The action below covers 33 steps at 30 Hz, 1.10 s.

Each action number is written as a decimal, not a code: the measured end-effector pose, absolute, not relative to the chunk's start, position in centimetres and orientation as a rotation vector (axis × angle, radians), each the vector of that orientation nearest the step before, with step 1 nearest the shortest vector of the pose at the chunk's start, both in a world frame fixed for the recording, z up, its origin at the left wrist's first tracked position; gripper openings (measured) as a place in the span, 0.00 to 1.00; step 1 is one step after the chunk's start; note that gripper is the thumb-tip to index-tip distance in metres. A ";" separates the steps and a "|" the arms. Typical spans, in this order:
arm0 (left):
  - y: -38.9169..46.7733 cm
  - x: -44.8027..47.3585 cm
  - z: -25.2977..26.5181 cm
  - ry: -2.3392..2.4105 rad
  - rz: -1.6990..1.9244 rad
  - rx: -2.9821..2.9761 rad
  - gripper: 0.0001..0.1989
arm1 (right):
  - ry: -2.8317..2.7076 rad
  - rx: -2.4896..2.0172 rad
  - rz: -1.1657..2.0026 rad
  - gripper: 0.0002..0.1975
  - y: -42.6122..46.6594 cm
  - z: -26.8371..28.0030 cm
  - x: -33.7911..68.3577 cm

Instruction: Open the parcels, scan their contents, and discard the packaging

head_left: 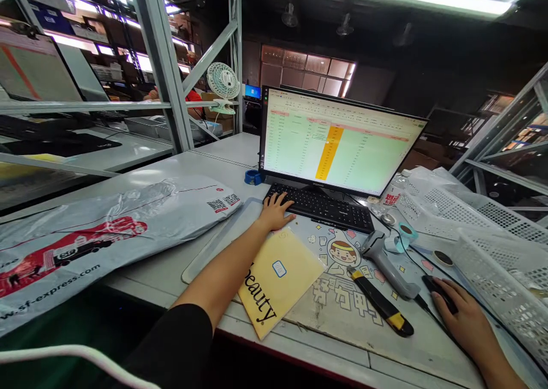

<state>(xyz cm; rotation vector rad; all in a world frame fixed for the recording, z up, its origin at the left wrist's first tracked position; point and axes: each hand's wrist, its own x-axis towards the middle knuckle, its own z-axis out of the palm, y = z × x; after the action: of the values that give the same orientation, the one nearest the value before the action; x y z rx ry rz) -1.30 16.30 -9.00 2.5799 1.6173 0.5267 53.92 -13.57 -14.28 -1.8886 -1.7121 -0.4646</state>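
Observation:
My left hand [276, 211] lies with its fingers spread over the left end of a black keyboard [323, 206]. At the right of the desk, my right hand [464, 317] rests over a black computer mouse [440, 294], its fingers curled on top. A yellow envelope [280, 280] printed "beauty", with a small blue-edged label, lies partly beneath my left forearm. Between my hands are a grey barcode scanner [389, 266] and a black-and-yellow box cutter [381, 303]. Behind the keyboard a monitor [338, 141] displays a spreadsheet with an orange column.
A large grey-white courier bag [171, 215] covers the desk's left side. White perforated baskets [496, 263] stand at the right. A blue tape roll [253, 177] sits left of the monitor. Metal frame posts [160, 58] and a clip fan [223, 84] rise behind. Cables cross the right side.

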 end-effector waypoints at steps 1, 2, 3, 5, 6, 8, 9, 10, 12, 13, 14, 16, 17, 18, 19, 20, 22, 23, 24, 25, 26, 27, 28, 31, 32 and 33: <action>16.3 -1.3 -9.0 1.615 0.530 2.579 0.34 | -1.718 -1.883 -0.461 0.30 -13.5 -14.4 54.1; 16.3 -1.4 -9.1 1.615 0.535 2.579 0.34 | -1.720 -1.880 -0.459 0.30 -13.5 -14.6 54.3; 16.3 -1.4 -9.1 1.616 0.542 2.578 0.34 | -1.717 -1.876 -0.460 0.30 -13.4 -14.7 54.4; 16.2 -1.4 -9.2 1.619 0.557 2.576 0.34 | -1.711 -1.877 -0.466 0.29 -13.3 -14.9 54.5; 16.2 -1.4 -9.2 1.620 0.564 2.575 0.34 | -1.706 -1.881 -0.468 0.29 -13.3 -14.9 54.4; 16.2 -1.3 -9.2 1.623 0.575 2.573 0.34 | -1.703 -1.886 -0.463 0.29 -13.2 -14.8 54.4; 16.1 -1.3 -9.2 1.625 0.579 2.572 0.33 | -1.703 -1.886 -0.459 0.29 -13.2 -14.8 54.3; 16.1 -1.3 -9.2 1.627 0.583 2.572 0.33 | -1.702 -1.887 -0.458 0.28 -13.2 -14.8 54.3; 16.0 -1.3 -9.1 1.630 0.584 2.573 0.33 | -1.707 -1.889 -0.464 0.28 -13.0 -14.9 54.4; 16.0 -1.3 -9.0 1.631 0.582 2.574 0.33 | -1.711 -1.889 -0.472 0.28 -13.0 -15.0 54.5; 15.9 -1.3 -9.0 1.631 0.577 2.576 0.33 | -1.713 -1.887 -0.482 0.28 -12.9 -15.1 54.6; 15.9 -1.3 -8.9 1.635 0.565 2.580 0.33 | -1.730 -1.888 -0.492 0.28 -12.8 -15.3 54.8; 15.9 -1.3 -8.8 1.637 0.559 2.583 0.33 | -1.733 -1.890 -0.495 0.28 -12.8 -15.3 54.9; 15.9 -1.4 -8.8 1.639 0.553 2.586 0.33 | -1.732 -1.893 -0.494 0.28 -12.8 -15.4 54.9; 15.9 -1.4 -8.8 1.642 0.547 2.588 0.34 | -1.729 -1.893 -0.493 0.28 -12.8 -15.4 54.8; 16.0 -1.4 -8.9 1.644 0.541 2.590 0.34 | -1.723 -1.890 -0.492 0.28 -12.8 -15.4 54.7; 16.0 -1.3 -8.9 1.650 0.528 2.594 0.33 | -1.710 -1.876 -0.497 0.27 -12.9 -15.4 54.5; 16.0 -1.3 -8.8 1.653 0.521 2.594 0.33 | -1.707 -1.872 -0.498 0.27 -12.9 -15.4 54.3; 15.9 -1.2 -8.7 1.658 0.513 2.594 0.33 | -1.705 -1.876 -0.496 0.27 -13.0 -15.4 54.1; 15.7 -1.2 -8.4 1.666 0.506 2.592 0.33 | -1.702 -1.885 -0.494 0.27 -13.0 -15.3 54.0; 15.5 -1.1 -8.0 1.679 0.501 2.587 0.32 | -1.697 -1.896 -0.491 0.27 -13.0 -15.3 53.8; 15.2 -1.2 -7.4 1.701 0.499 2.577 0.32 | -1.688 -1.904 -0.490 0.27 -13.0 -15.2 53.6; 14.8 -1.2 -6.6 1.729 0.499 2.564 0.31 | -1.677 -1.904 -0.491 0.27 -13.0 -15.0 53.4; 13.0 -1.8 -3.5 1.793 0.451 2.510 0.31 | -1.643 -1.839 -0.522 0.28 -13.1 -14.2 52.5; 12.3 -2.1 -2.4 1.784 0.397 2.494 0.32 | -1.626 -1.802 -0.547 0.28 -13.3 -13.8 52.1; 11.5 -2.4 -1.6 1.767 0.316 2.474 0.34 | -1.602 -1.766 -0.581 0.27 -13.4 -13.4 51.7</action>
<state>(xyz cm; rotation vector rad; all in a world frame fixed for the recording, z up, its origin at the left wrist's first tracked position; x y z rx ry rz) -2.44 11.45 -1.56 2.4740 1.7674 0.3164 51.74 -13.40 -13.38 -1.7658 -1.6017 -0.5806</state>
